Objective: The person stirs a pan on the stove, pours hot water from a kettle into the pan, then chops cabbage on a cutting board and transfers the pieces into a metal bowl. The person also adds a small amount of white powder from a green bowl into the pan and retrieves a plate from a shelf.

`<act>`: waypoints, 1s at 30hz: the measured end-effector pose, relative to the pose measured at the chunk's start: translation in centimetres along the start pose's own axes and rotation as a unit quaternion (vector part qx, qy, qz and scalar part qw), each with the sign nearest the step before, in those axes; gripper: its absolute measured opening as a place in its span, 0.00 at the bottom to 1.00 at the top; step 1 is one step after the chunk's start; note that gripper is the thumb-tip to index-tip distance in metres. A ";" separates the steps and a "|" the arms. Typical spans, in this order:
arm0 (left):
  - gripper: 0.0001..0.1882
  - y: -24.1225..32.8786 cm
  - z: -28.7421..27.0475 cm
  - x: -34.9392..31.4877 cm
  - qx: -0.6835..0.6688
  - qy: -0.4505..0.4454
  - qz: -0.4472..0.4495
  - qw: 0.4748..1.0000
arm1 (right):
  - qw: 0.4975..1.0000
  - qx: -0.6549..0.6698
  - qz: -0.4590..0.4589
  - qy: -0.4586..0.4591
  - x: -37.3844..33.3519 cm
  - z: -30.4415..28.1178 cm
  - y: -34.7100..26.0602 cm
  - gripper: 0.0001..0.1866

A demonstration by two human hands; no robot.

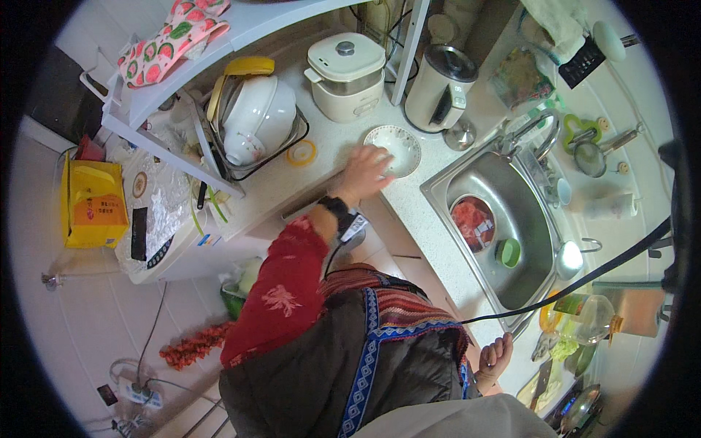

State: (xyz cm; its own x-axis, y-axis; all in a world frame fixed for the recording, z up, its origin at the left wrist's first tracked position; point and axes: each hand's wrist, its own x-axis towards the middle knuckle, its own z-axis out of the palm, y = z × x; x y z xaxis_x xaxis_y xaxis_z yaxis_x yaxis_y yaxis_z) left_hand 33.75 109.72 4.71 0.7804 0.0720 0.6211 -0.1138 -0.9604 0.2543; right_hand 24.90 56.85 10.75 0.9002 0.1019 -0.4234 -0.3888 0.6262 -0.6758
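Note:
My left hand [367, 174], in a red sleeve with a dark wristband, reaches over the counter to a white patterned dish [403, 150]. Its fingers are apart and lie over the dish's left rim; whether they press on it I cannot tell. Close to the sink's near corner is my right hand [494, 359], its fingers curled in, with nothing visible in them. Inside the steel sink [529, 276] stand a round bowl of red meat [473, 223] and a small green cup [508, 252].
Behind the dish stand a white electric cooker [346, 80] and a kettle [440, 87]. A rack [241, 173] of white bowls is at left. Beyond the sink's near end lie a large clear bottle [588, 319] and a knife [542, 383]. A black cable [577, 290] crosses the sink.

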 end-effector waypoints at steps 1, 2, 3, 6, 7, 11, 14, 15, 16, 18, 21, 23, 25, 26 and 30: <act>0.19 -0.7 -2.0 0.3 0.016 0.034 -0.034 0.999 | 1.000 0.011 -0.001 -0.015 0.1 -0.1 0.0 0.08; 0.22 -2.0 -4.2 0.7 0.065 0.051 -0.114 0.990 | 1.000 0.005 0.000 0.013 0.1 -0.2 0.0 0.08; 0.24 -3.9 -6.5 1.3 0.119 0.097 -0.170 0.973 | 1.000 0.005 0.001 0.026 0.1 -0.2 -0.1 0.08; 0.25 -9.6 -13.1 2.8 0.271 0.239 -0.155 0.919 | 1.000 -0.004 -0.003 0.025 0.1 -0.2 -0.1 0.08; 0.26 -11.1 -14.7 3.2 0.319 0.198 -0.215 0.902 | 1.000 -0.004 -0.008 0.006 0.1 -0.1 -0.1 0.08; 0.26 -16.8 -19.2 5.3 0.452 0.044 -0.339 0.824 | 1.000 -0.002 -0.002 0.017 0.2 0.7 0.1 0.09; 0.23 -19.5 -20.9 4.2 0.446 0.065 -0.406 0.795 | 0.999 -0.009 -0.016 0.047 0.0 1.5 0.6 0.09; 0.22 -20.3 -21.0 3.6 0.436 0.039 -0.446 0.781 | 0.998 -0.009 -0.020 0.051 -0.1 1.8 0.7 0.08; 0.22 -21.0 -21.0 2.9 0.427 0.012 -0.484 0.764 | 0.999 -0.008 -0.017 0.047 -0.3 1.9 0.8 0.08; 0.18 -22.8 -21.4 1.6 0.385 0.006 -0.551 0.740 | 1.000 0.002 -0.012 0.027 -0.4 2.2 1.0 0.08; 0.15 -24.6 -21.2 0.0 0.431 -0.006 -0.492 0.756 | 0.999 -0.001 -0.008 0.044 -0.4 2.6 1.4 0.08; 0.12 -25.5 -21.3 -0.3 0.423 -0.010 -0.495 0.759 | 0.999 -0.013 -0.011 0.049 -0.4 2.7 1.6 0.08; 0.10 -26.0 -21.5 -0.2 0.428 -0.011 -0.486 0.762 | 0.998 -0.014 -0.012 0.054 -0.3 2.9 1.7 0.09; 0.10 -26.1 -21.7 -0.1 0.437 -0.012 -0.475 0.764 | 0.998 -0.013 -0.011 0.055 -0.2 3.0 1.7 0.09; 0.10 -25.9 -22.2 0.4 0.453 0.010 -0.450 0.769 | 0.998 -0.021 0.000 0.054 0.2 3.3 1.6 0.10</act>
State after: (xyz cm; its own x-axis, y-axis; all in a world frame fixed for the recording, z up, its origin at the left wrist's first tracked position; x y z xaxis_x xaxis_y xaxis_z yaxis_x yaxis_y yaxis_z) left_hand 23.36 140.63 14.86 0.2821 0.8128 0.5096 0.9497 -0.3119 -0.0282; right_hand 25.14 60.38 11.54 0.8749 0.0161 -0.4841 -0.3980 0.5937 -0.6994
